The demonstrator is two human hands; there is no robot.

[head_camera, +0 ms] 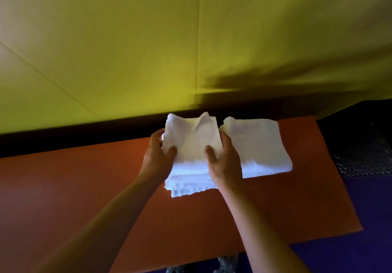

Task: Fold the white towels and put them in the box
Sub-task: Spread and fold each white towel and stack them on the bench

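Note:
A stack of folded white towels [192, 139] is held above the orange table surface [84, 188]. My left hand [157, 160] grips its left side, thumb on top and fingers underneath. My right hand [224, 162] grips its right side the same way. Several layered edges of the stack hang toward me below my hands. Another folded white towel [258, 145] lies flat on the orange surface just right of the held stack. No box is in view.
A yellow-green wall [148, 50] rises right behind the table. A dark mesh-like object [364, 162] sits at the right, beyond the table's edge. Purple floor or matting [371, 219] shows at the lower right.

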